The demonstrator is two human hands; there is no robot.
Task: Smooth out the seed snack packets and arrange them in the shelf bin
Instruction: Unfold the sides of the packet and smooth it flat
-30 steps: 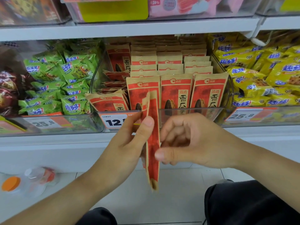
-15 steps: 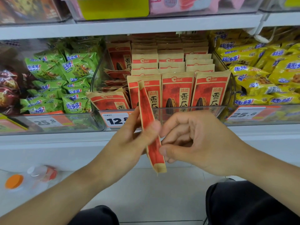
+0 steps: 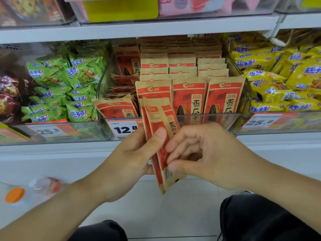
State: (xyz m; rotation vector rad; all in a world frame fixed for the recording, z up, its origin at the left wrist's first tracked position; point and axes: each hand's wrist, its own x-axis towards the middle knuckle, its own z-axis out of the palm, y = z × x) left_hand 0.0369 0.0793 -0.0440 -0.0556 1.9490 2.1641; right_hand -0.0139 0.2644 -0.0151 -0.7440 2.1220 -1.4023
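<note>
Two red-and-tan seed snack packets (image 3: 159, 117) are held upright in front of the clear shelf bin (image 3: 205, 119). My left hand (image 3: 132, 153) grips them, thumb pressed on the front packet. My right hand (image 3: 199, 153) pinches their right edge between thumb and fingertips near the bottom. Inside the bin, three neat rows of the same packets (image 3: 189, 94) stand upright on the right. At the bin's left side, several packets (image 3: 116, 108) lie tilted and jumbled.
Green snack bags (image 3: 69, 87) fill the bin to the left, yellow ones (image 3: 281, 80) the bin to the right. Price tags (image 3: 124, 128) line the shelf front. A bottle with an orange cap (image 3: 15, 195) lies on the floor at left. My dark-trousered knees show below.
The packets have turned from edge-on to showing more of their faces and have risen toward the bin. My right hand's fingers slid down to the lower right edge.
</note>
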